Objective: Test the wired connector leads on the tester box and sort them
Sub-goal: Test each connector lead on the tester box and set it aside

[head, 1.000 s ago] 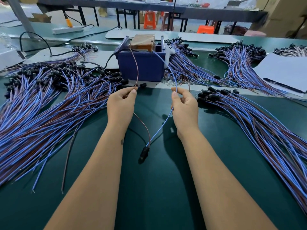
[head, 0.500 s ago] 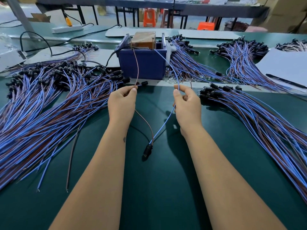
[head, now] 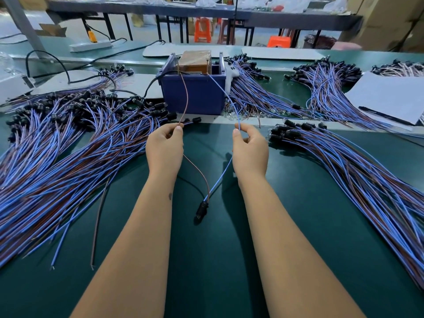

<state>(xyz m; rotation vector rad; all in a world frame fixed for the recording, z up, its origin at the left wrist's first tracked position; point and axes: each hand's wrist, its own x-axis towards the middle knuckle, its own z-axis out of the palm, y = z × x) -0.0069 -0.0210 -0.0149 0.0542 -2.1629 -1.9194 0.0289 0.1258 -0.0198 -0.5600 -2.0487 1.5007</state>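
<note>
In front of the box (head: 193, 92), the left hand (head: 164, 149) is pinching the brown wire (head: 186, 97) and the right hand (head: 251, 150) the blue wire (head: 231, 102); their far ends are hiding inside the box.

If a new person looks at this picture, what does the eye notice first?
First, the two hands at the centre: the left hand pinches a brown wire, the right hand a blue wire, both running up to the blue tester box. Large piles of blue and brown leads lie either side.

I am sitting at a green workbench (head: 206, 260), facing dark tables (head: 160, 9), orange stools (head: 203, 28), cardboard boxes (head: 385, 21) and pale floor (head: 68, 21).
</note>
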